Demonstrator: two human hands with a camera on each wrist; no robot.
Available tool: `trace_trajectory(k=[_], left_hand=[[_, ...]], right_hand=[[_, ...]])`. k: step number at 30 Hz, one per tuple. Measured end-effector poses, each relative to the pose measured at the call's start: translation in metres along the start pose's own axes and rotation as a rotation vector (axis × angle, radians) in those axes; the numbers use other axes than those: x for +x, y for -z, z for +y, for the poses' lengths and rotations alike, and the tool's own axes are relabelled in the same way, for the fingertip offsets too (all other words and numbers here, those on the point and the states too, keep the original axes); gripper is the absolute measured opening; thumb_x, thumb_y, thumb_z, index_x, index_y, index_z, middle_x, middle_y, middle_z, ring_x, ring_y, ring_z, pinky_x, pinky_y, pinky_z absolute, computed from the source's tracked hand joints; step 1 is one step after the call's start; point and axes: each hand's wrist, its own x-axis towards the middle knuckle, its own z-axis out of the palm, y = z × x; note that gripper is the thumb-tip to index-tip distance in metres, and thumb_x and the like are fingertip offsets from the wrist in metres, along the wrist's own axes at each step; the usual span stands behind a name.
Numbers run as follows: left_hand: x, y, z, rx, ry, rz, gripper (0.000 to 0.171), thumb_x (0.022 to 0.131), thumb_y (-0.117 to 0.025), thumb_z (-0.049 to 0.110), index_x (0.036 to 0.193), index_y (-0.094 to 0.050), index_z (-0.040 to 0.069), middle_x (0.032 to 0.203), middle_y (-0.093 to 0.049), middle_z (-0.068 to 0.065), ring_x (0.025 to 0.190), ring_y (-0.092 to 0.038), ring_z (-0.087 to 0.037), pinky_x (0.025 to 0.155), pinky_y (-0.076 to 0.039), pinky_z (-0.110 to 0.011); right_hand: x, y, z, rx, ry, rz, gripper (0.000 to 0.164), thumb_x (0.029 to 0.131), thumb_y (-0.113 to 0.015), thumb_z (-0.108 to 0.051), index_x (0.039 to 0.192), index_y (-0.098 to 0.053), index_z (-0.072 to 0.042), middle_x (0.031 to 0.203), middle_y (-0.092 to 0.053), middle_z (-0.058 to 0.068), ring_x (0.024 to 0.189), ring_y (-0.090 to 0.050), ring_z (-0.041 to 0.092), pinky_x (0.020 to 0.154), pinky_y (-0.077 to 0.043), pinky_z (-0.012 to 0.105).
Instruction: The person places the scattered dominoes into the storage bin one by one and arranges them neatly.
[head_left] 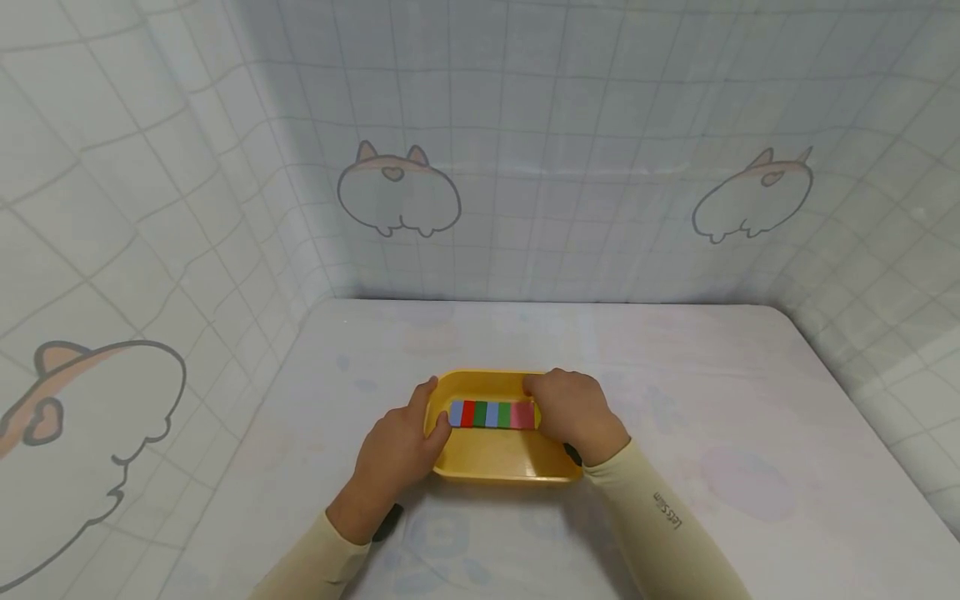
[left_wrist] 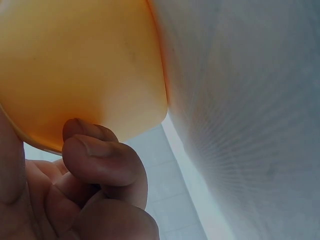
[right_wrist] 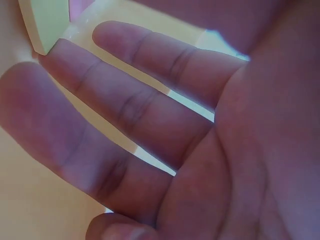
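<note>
A yellow plastic tray (head_left: 495,467) is on the table, with a row of coloured blocks (head_left: 492,414) lying side by side inside it. My left hand (head_left: 399,443) grips the tray's left rim, thumb over the inside and fingers curled beneath the outer wall. In the left wrist view, those fingers (left_wrist: 107,160) press against the tray's underside edge. My right hand (head_left: 576,412) reaches into the tray at the row's right end. Its extended fingers (right_wrist: 125,105) are spread in the right wrist view, one fingertip right at a yellow block (right_wrist: 47,25). The back of this hand covers the tray's right side in the head view.
A pale patterned cloth covers the table (head_left: 360,358). White grid-patterned curtains (head_left: 562,208) with cartoon animal prints surround it at the back and both sides.
</note>
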Motion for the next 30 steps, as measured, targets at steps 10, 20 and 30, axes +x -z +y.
trace_trajectory(k=[10,20,30], left_hand=[[0.0,0.0,0.001,-0.003,0.0,0.0,0.061,0.104,-0.056,0.04,0.158,-0.044,0.014,0.057,-0.043,0.0,0.046,-0.039,-0.018,0.045,-0.035,-0.033],[0.0,-0.001,-0.001,-0.001,-0.01,0.008,0.061,0.104,-0.057,0.04,0.157,-0.045,0.014,0.056,-0.043,0.0,0.045,-0.039,-0.018,0.045,-0.035,-0.033],[-0.004,-0.003,-0.001,0.065,-0.012,0.042,0.062,0.103,-0.056,0.044,0.157,-0.046,0.017,0.057,-0.043,0.0,0.046,-0.042,-0.018,0.043,-0.036,-0.033]], right_hand=[[0.001,-0.001,0.0,-0.007,-0.01,-0.006,0.033,0.084,-0.08,-0.015,0.115,-0.076,-0.022,0.09,-0.072,0.0,0.073,-0.061,0.02,0.063,-0.051,0.041],[0.0,0.001,-0.001,0.08,-0.02,-0.026,0.026,0.088,-0.083,-0.036,0.105,-0.073,-0.019,0.08,-0.066,-0.006,0.073,-0.057,0.018,0.06,-0.046,0.039],[-0.009,0.014,0.006,0.222,0.014,-0.013,0.048,0.093,-0.079,-0.043,0.132,-0.07,-0.019,0.107,-0.075,0.0,0.09,-0.066,0.017,0.072,-0.054,0.039]])
